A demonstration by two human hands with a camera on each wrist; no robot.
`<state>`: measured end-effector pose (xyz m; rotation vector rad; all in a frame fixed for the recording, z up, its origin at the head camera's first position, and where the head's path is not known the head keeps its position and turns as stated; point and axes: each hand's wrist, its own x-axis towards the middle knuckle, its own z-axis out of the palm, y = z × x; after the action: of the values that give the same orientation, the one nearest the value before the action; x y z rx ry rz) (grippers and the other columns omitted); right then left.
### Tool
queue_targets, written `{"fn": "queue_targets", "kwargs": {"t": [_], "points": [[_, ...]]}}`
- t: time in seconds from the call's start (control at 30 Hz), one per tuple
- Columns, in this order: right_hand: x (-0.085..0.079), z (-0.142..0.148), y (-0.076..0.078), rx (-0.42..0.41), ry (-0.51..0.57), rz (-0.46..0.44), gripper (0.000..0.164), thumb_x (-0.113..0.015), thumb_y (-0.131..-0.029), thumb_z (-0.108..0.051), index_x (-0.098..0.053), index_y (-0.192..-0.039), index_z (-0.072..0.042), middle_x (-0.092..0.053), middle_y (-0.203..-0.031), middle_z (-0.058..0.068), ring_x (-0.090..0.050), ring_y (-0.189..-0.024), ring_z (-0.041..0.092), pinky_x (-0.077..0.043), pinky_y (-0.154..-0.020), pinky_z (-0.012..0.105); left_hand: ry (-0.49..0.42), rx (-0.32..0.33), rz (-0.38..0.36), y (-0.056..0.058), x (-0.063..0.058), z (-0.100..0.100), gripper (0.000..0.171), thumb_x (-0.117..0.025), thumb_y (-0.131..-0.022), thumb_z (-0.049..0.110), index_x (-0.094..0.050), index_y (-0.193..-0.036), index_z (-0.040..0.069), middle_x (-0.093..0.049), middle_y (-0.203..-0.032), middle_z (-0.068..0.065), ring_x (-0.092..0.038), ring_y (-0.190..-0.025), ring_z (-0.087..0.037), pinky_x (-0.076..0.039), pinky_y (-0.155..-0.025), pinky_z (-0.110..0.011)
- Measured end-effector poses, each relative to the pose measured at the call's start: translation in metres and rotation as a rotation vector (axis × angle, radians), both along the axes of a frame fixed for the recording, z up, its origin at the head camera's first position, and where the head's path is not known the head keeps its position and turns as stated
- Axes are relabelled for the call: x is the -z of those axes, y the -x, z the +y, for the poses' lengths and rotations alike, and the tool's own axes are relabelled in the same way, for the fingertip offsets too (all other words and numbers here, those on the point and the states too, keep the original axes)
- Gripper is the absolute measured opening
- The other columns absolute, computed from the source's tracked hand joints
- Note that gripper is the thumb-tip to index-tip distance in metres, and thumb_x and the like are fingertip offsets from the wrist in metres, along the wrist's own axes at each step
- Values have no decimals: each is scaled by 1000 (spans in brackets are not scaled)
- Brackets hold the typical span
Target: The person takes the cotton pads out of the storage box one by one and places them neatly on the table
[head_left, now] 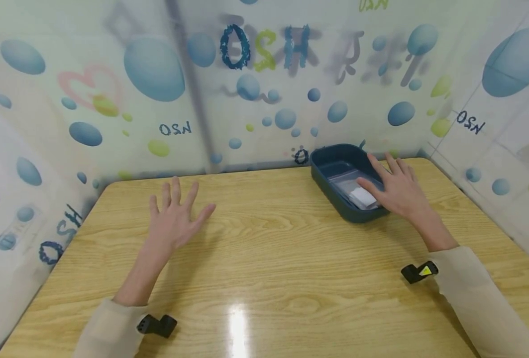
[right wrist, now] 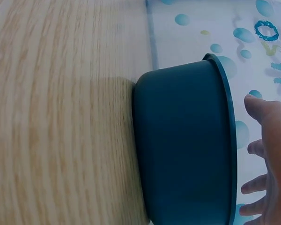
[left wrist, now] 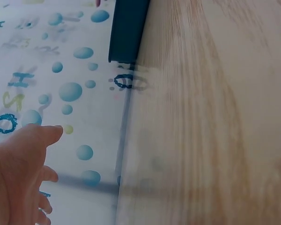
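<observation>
Wood-grain bench (head_left: 264, 268) beneath both hands | dark blue plastic tub (head_left: 329, 191) below and leftward of the nearer right hand (head_left: 400, 191), well rightward of the left hand (head_left: 172, 221); long axis slants away, far end leftward | both hands empty, fingers spread | white packet (head_left: 363, 198) inside tub, near right thumb

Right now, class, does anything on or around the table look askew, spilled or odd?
Nothing looks spilled or damaged; the blue bin stands upright on the table. Only the lettering on the backdrop looks odd: it seems to read H2O backwards.
</observation>
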<state>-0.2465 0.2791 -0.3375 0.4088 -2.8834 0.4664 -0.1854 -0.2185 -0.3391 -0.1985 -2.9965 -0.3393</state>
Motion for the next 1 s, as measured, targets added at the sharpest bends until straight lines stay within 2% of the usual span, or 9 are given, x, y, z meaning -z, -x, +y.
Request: {"fn": "queue_targets", "kwargs": {"t": [0.4, 0.53, 0.67, 0.8, 1.0], "points": [[3, 9, 6, 36, 31, -25, 85, -47, -101, -60, -17, -162, -9, -14, -158, 39, -17, -139, 63, -15, -110, 75, -59, 19, 36, 2, 0, 14, 82, -34, -102, 66, -21, -161, 11, -1, -163, -33, -1, -150, -50, -6, -115, -69], [5, 11, 7, 33, 37, -21, 83, -46, -104, -55, -17, -161, -3, -22, -154, 41, -25, -137, 62, -21, -109, 72, -85, 30, 39, 3, 1, 19, 82, -35, -102, 65, -21, -162, 11, -2, -163, -32, -3, -150, -49, -10, -116, -68], [7, 12, 9, 37, 51, -27, 80, -42, -106, -51, -17, -158, 5, -28, -148, 44, -31, -133, 61, -27, -107, 70, -89, 45, 65, 5, 2, 24, 81, -36, -102, 64, -23, -161, 11, -7, -162, -33, -10, -149, -50, -17, -115, -67], [7, 14, 11, 54, 69, -62, 80, -38, -108, -49, -13, -157, 9, -27, -145, 48, -30, -131, 63, -27, -106, 72, -93, 59, 77, 7, 3, 28, 79, -36, -103, 63, -24, -161, 11, -11, -162, -33, -15, -148, -51, -22, -114, -67], [8, 17, 13, 64, 92, -78, 78, -41, -108, -44, -14, -155, 12, -28, -143, 49, -30, -131, 63, -27, -106, 72, -104, 79, 72, 7, 4, 36, 76, -38, -104, 60, -25, -161, 11, -17, -160, -33, -25, -144, -53, -29, -109, -70]]}}
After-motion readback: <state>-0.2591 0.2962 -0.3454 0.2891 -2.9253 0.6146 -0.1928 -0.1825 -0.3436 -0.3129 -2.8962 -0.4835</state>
